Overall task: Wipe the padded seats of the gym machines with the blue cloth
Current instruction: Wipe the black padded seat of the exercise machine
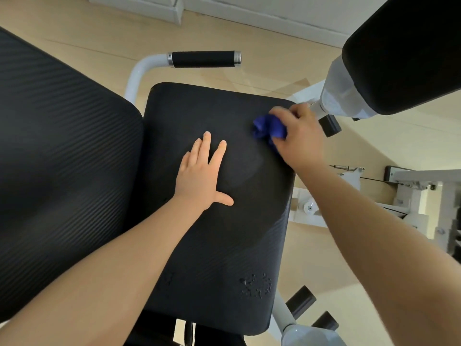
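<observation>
Right-hand grip [296, 136] bunched round the blue cloth [268, 128], far right part of the padded seat [224, 233]; left hand [202, 176] flat, fingers spread, holding nothing.

Head view: cloth crumpled, pressed to the seat near its far right edge; hand blurred, likely mid-stroke. Left palm rests mid-seat, seemingly steadying. Cluster of droplets [255, 285] sits on the near right corner, apparently unwiped. Backrest pad [62, 158] lies to the left, handle [203, 59] beyond. To do it well: open the cloth flatter, wipe in overlapping passes toward the near edge, lift the left hand to cover its patch, finish on the droplets.
</observation>
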{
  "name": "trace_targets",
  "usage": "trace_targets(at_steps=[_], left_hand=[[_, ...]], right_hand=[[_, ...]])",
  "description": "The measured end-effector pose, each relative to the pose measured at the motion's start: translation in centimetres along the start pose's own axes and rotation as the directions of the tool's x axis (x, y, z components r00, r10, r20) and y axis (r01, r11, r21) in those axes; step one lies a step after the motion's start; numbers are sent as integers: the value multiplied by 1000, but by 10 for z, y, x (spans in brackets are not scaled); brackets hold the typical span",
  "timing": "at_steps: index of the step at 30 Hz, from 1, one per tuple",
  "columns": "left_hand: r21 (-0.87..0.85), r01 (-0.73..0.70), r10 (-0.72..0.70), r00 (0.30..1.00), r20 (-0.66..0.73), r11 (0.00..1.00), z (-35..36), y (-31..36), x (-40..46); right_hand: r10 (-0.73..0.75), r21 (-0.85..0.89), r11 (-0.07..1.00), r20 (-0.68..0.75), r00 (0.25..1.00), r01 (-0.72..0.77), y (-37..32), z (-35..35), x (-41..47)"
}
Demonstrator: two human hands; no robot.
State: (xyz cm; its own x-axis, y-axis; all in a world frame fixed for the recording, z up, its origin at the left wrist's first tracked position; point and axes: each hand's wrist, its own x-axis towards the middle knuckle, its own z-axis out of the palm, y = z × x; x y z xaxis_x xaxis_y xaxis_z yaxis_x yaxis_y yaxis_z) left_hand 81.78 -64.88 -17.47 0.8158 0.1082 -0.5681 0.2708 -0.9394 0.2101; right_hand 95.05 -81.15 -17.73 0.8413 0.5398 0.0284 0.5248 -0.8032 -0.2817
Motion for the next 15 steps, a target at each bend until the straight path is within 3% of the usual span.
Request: trace_targets(at_steps=[1,3,5,7,9,10,12,14,15], left_hand=[[-5,-3,3,1000,-1,1000,1,-1,0],[-9,-9,9,1000,-4,1000,2,-2,0],[-9,-20,20,1000,-15,1000,2,-2,-2],[-11,-30,29,999,-32,999,3,-2,-5],[-15,-33,32,999,-42,999,4,-4,-6],[-12,-36,35,999,-40,999,6,-5,-7],[-4,-45,44,998,-43,999,7,-6,-7],[-10,-45,45,998,-43,999,7,-7,-6],[-24,-35,34,999,-42,999,7,-7,-7]], right_hand=[[126,4,992,-50,991,-126,-5,4,2],[130,15,991,-73,989,-129,-25,16,-20],[-114,25,993,15,993,114,-46,22,-60],[-345,35,938,140,928,344,-45,20,-81],[-382,20,923,184,906,385,-31,15,-64],[-336,-11,940,142,931,341,-23,14,-52],[-107,-43,993,-2,994,107,-17,13,-36],[87,-13,996,-107,990,-89,-32,21,-42],[103,9,995,-98,990,-103,-44,26,-51]])
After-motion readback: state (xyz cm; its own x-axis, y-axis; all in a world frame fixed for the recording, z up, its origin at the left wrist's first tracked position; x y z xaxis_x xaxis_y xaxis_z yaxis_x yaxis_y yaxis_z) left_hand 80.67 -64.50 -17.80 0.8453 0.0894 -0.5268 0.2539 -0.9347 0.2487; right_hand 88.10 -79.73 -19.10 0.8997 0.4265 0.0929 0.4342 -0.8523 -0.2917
